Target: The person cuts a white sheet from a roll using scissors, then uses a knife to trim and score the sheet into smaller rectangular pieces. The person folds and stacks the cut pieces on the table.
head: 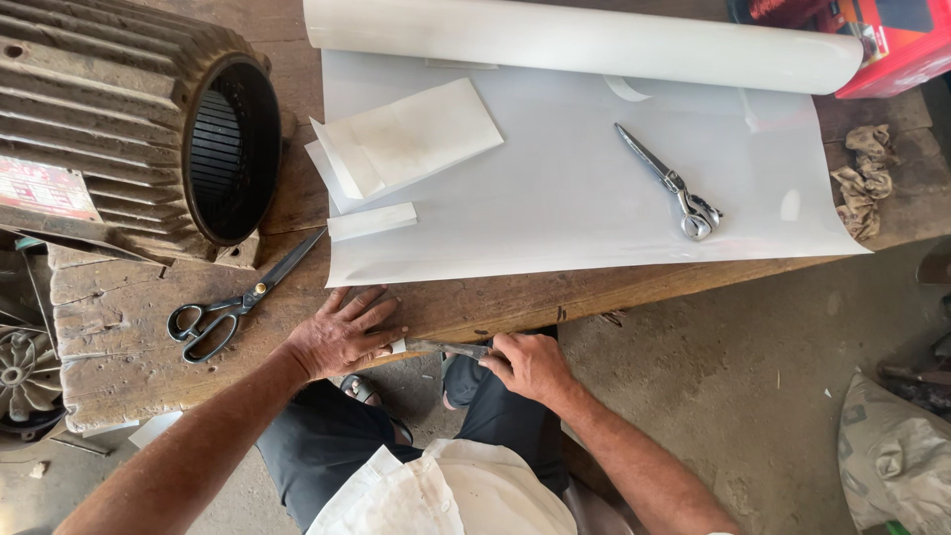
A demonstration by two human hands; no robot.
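The person's left hand (342, 335) lies flat with the fingers (369, 302) spread and released, palm down on the front edge of the worn wooden desk (515, 297), just below the near edge of the large white sheet (584, 188). The right hand (530, 365) is clenched around the handle end of a narrow grey metal blade (436, 347), which looks like a knife or a file; its other end reaches the left hand and seems to touch it at the desk edge.

The white sheet is unrolled from a long white roll (584, 45) lying at the far side of the desk. On the sheet rest silver metal scissors (674, 183) and some folded white paper pieces (401, 144). A small white strip (371, 221) lies at its left border. Black-handled scissors (233, 302) lie on the desk to the left of the left hand, near a big ribbed, rusty grey motor housing (129, 129). A crumpled dirty rag (864, 183) sits at the right end of the desk.
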